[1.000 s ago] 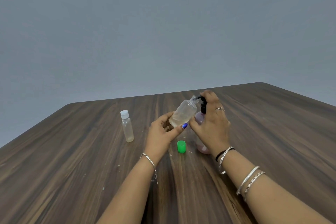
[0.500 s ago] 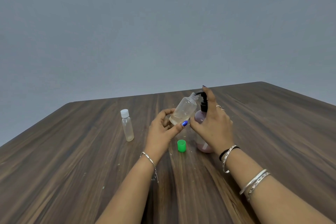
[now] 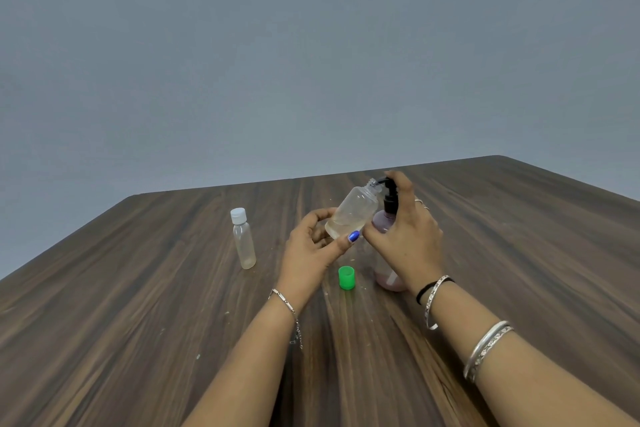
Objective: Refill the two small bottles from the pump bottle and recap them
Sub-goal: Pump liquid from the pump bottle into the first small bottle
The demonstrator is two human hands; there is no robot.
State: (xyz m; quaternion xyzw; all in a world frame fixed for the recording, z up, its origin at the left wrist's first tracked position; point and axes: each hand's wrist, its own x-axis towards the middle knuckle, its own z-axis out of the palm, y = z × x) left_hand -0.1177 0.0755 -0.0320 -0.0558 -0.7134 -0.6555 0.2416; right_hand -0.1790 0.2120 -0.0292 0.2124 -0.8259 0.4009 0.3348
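Observation:
My left hand (image 3: 311,250) grips an uncapped clear small bottle (image 3: 353,211), tilted so its open neck sits right at the black pump nozzle. A little liquid lies in its lower end. My right hand (image 3: 405,232) wraps the pink pump bottle (image 3: 389,274), which stands on the table, with the forefinger resting on the black pump head (image 3: 389,189). A green cap (image 3: 346,277) stands on the table between my wrists. A second small clear bottle (image 3: 243,238) with a white cap stands upright to the left.
Everything sits on a dark wooden table (image 3: 138,322) whose far edge runs just behind the bottles. A plain grey wall fills the background. Bangles ring both of my wrists.
The pump head went up from its pressed position a second ago, my right forefinger rising with it. The tilted small bottle stays at the nozzle, little moved.

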